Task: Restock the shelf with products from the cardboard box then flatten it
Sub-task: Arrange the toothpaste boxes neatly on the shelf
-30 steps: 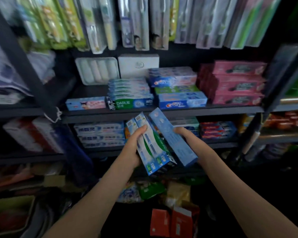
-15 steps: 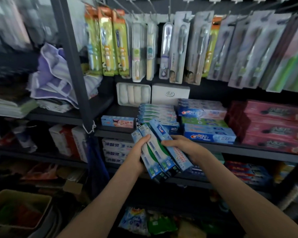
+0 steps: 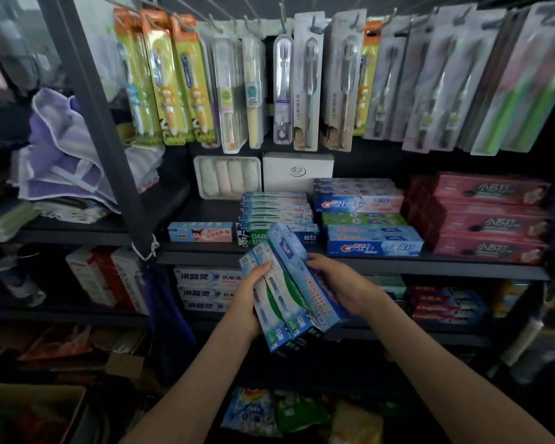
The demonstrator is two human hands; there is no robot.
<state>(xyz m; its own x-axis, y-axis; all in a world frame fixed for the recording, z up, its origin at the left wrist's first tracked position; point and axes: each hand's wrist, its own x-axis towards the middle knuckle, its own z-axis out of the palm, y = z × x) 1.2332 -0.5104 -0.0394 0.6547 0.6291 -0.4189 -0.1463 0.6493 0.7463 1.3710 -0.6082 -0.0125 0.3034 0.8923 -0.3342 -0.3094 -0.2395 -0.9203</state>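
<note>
Fingers [image 3: 314, 261] of the right hand [image 3: 343, 283] are curled around the right edge of a long blue toothpaste box [image 3: 305, 277] and grasp it near its upper half. The left hand [image 3: 245, 302] grips two white-and-green toothpaste boxes [image 3: 281, 315] from the left side. Its thumb lies across their front face, and the other fingers are hidden behind them.

All three boxes are held together like a fan, tilted with the top ends to the upper left. The blue toothpaste box lies partly over the other two (it touches them along its left side). The bundle is in the air in front of the middle shelf [image 3: 398, 263], across its front edge, and it covers a part of the Darlie stack [image 3: 276, 209] that stands on this shelf.

To the right of this stack are Crest boxes [image 3: 366, 248], and further right are pink boxes [image 3: 487, 219]. Toothbrush packs [image 3: 305, 84] hang on hooks above. At the bottom left corner is an open tan box [image 3: 36, 387], well apart from both hands. I cannot tell what is in it.
</note>
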